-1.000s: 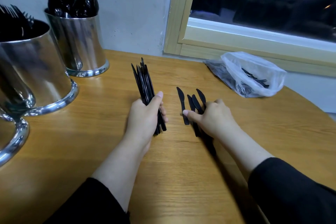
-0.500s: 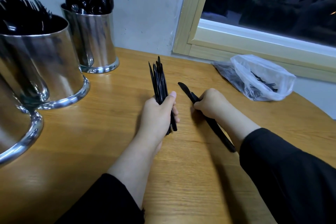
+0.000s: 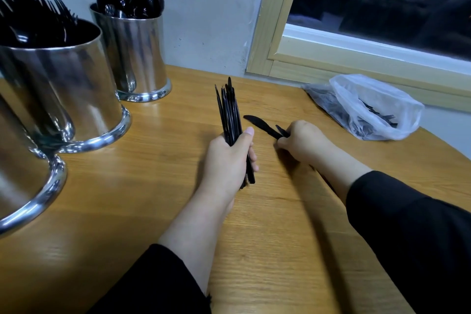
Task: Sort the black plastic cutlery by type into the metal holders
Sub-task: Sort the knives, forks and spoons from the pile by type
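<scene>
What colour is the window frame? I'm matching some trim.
Pale, light-toned wood on the window frame, with a white inner sill, seen in the head view.

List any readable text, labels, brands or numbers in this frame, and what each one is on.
None. The metal holders, the plastic bag, the knives gripped in the left hand and right hand, the table and the window frame show no print.
</scene>
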{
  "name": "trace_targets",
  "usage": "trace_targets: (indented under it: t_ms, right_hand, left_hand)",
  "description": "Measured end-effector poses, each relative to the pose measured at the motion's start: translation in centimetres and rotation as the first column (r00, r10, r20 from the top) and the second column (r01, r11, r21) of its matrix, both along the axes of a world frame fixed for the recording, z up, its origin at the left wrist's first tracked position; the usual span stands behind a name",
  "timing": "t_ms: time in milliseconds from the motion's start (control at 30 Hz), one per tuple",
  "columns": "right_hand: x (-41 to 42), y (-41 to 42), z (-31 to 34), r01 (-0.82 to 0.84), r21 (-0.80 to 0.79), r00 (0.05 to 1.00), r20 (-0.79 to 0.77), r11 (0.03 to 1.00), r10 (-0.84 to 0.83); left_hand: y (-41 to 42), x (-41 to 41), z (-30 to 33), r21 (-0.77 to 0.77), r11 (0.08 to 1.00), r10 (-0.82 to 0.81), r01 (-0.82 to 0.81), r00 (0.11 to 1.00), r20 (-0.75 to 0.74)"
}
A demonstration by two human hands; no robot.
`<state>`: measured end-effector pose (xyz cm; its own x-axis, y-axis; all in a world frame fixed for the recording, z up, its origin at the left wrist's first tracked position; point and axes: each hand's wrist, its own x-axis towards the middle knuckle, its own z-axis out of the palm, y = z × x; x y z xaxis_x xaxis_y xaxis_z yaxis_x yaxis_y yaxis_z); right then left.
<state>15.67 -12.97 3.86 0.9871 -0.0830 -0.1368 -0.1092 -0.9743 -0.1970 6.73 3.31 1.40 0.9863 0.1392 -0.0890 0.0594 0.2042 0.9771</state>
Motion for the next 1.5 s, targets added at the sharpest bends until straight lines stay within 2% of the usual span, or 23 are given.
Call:
trace_targets:
  t_ms: [200, 267, 433, 567, 633, 767, 967, 1133, 1200, 1367, 1500]
  right_hand:
    - [-1.0, -1.5, -0.7, -0.262, -0.052, 0.945, 0.191, 0.964, 0.267]
    - [-0.8, -1.9, -0.9, -0.298, -0.063, 0.926, 0.223, 0.953, 0.304]
    - [-0.6, -3.1, -0.8, -0.264, 0.016, 0.916, 0.317, 0.965, 0.245]
    - [-1.1, -2.7, 0.9, -0.188, 0.266, 0.907, 0.417, 0.945, 0.063]
    - [-2.2, -1.6, 2.0, -0.26, 0.364, 0.9, 0.426, 0.894, 0.089]
    - [-5.2, 2.1, 1.6, -0.451, 0.349, 0.862, 0.407, 0.822, 0.301]
    - [-6.0, 4.3, -0.6, -0.567, 0.284, 0.794, 0.437, 0.773, 0.422]
    - [-6.4, 5.1, -0.9, -0.681, 0.27, 0.708, 0.482, 0.681, 0.516]
    - [-6.6, 5.1, -1.6, -0.671, 0.264, 0.707, 0.512, 0.693, 0.489]
    - [-6.9, 2.9, -1.9, -0.532, 0.299, 0.791, 0.51, 0.792, 0.339]
    - [-8.6, -0.5, -0.9, -0.398, 0.232, 0.832, 0.5, 0.888, 0.243]
  left_hand:
    - [0.0, 0.1, 0.0, 0.007, 1.0, 0.001, -0.001, 1.0, 0.006]
    - [-0.1, 0.1, -0.1, 0.007, 1.0, 0.002, -0.002, 1.0, 0.002]
    - [0.0, 0.3, -0.3, -0.022, 1.0, -0.008, 0.008, 1.0, 0.011]
    - [0.0, 0.6, -0.7, -0.067, 0.998, 0.021, -0.019, 0.999, 0.033]
    - [0.1, 0.8, -0.9, -0.097, 0.993, 0.063, -0.061, 0.998, 0.021]
    - [0.2, 0.8, -0.4, -0.194, 0.977, 0.103, -0.093, 0.994, 0.041]
    - [0.8, 1.2, -0.6, -0.289, 0.949, 0.14, -0.126, 0.99, 0.028]
    - [0.5, 1.6, -1.0, -0.231, 0.959, 0.176, -0.167, 0.984, 0.021]
    - [0.7, 1.7, -1.2, -0.245, 0.946, 0.218, -0.214, 0.976, -0.012]
    - [1.0, 1.7, -0.9, -0.295, 0.915, 0.276, -0.276, 0.96, -0.042]
    - [1.5, 1.7, -0.7, -0.281, 0.894, 0.344, -0.35, 0.936, -0.073]
